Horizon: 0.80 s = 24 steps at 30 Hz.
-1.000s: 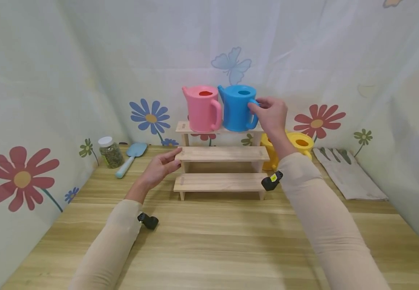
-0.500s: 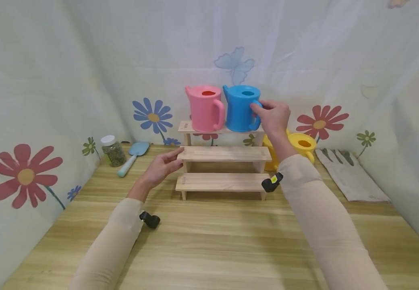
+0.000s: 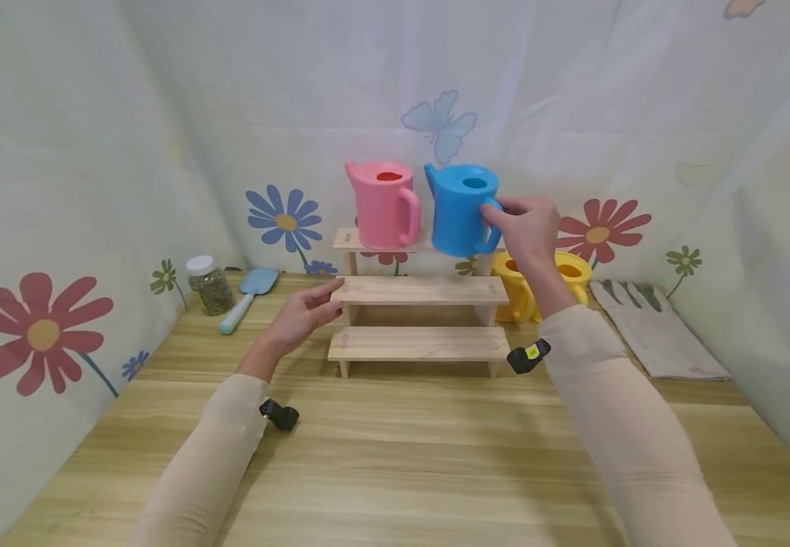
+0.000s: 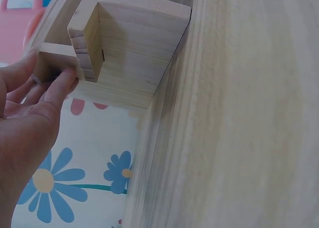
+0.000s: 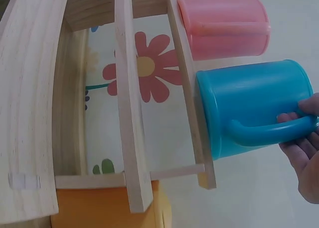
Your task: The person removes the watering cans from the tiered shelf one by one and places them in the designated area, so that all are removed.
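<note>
My right hand (image 3: 533, 228) grips the handle of a blue watering can (image 3: 462, 213) at the right end of the top step of a three-step wooden stand (image 3: 422, 289). Its base overhangs the step's front edge a little; whether it still touches the board I cannot tell. Beside it, apart, a pink watering can (image 3: 383, 209) stands upright on the same step, spout to the left. My left hand (image 3: 299, 319) holds the left end of the middle step; in the left wrist view, thumb and fingers (image 4: 62, 86) lie about the wooden end.
Two yellow watering cans (image 3: 575, 275) stand right of the stand, partly behind my right forearm. A pair of gloves (image 3: 658, 330) lies further right. On the left are a white-capped jar (image 3: 210, 289) and a light blue trowel (image 3: 250, 296). A flowered curtain hangs behind.
My right hand has moved the blue watering can right and slightly toward me, widening the gap to the pink one. My left hand stays at the middle step.
</note>
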Motion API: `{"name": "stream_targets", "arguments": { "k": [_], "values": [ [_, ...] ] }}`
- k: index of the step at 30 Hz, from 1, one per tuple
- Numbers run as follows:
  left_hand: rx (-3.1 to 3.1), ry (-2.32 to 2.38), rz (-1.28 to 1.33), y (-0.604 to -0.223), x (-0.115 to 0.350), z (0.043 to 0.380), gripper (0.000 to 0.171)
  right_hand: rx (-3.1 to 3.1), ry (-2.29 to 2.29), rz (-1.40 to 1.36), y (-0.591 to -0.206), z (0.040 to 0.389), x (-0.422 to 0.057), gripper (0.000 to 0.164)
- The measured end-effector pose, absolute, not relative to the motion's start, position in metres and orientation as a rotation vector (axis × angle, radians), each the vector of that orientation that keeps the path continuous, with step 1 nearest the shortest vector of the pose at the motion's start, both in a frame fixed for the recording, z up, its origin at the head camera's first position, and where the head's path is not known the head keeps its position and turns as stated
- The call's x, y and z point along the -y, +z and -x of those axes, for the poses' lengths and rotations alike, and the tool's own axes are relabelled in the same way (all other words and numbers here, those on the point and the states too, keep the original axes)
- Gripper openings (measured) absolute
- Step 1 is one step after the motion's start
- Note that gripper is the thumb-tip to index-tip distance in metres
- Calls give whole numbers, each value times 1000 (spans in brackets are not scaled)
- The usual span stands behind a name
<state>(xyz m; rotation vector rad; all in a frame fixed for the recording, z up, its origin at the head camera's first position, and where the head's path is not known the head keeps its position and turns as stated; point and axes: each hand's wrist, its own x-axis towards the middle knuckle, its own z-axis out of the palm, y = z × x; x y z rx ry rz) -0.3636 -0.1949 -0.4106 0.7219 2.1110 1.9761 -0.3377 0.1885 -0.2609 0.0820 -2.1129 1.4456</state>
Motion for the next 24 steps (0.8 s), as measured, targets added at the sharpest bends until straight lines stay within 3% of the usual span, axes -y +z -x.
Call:
{"name": "stream_targets", "arguments": {
  "k": [24],
  "values": [
    [-2143,1960,-732,-409,194,361,58,2072,1355,36,-287,255,-242,45]
  ]
}}
